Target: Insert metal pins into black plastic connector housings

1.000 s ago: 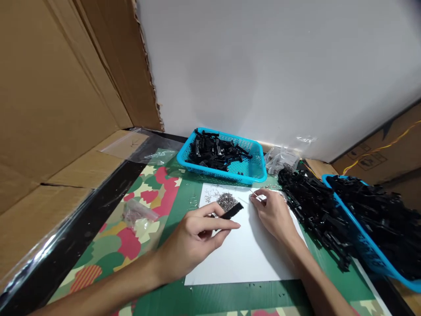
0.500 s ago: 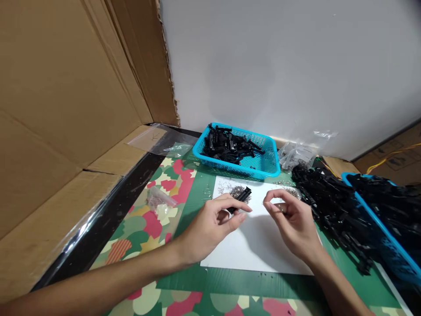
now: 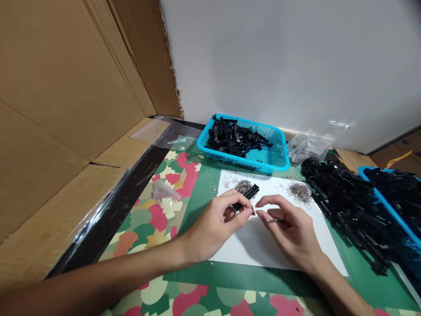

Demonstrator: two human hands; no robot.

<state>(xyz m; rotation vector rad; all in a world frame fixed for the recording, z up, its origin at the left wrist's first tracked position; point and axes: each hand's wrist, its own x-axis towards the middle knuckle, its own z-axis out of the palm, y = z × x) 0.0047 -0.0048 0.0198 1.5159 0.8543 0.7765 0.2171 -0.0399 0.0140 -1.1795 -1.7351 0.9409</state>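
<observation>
My left hand (image 3: 226, 219) is closed around a slim black plastic part (image 3: 251, 194), which sticks out up and to the right past the fingers. Its thumb and index fingertips nearly meet. Close by on the right, my right hand (image 3: 292, 224) curls its lower fingers around a thin metal rod-like tool (image 3: 275, 220). The right thumb and index tips are slightly apart beside the left fingertips; anything tiny between them is too small to tell. Beneath both hands lies a white sheet (image 3: 256, 245). Small metal pieces form one pile (image 3: 243, 186) behind the left hand and another pile (image 3: 300, 192) behind the right.
A blue basket (image 3: 243, 164) of black parts stands at the back. More black parts lie in a heap (image 3: 348, 210) at right, beside a second blue basket (image 3: 391, 210). Plastic bags (image 3: 305, 147) sit by the wall, and cardboard (image 3: 66, 79) rises at left.
My right hand has come left, its fingertips now close to the left ones. The metal tool in it shows more plainly. The view has shifted slightly.
</observation>
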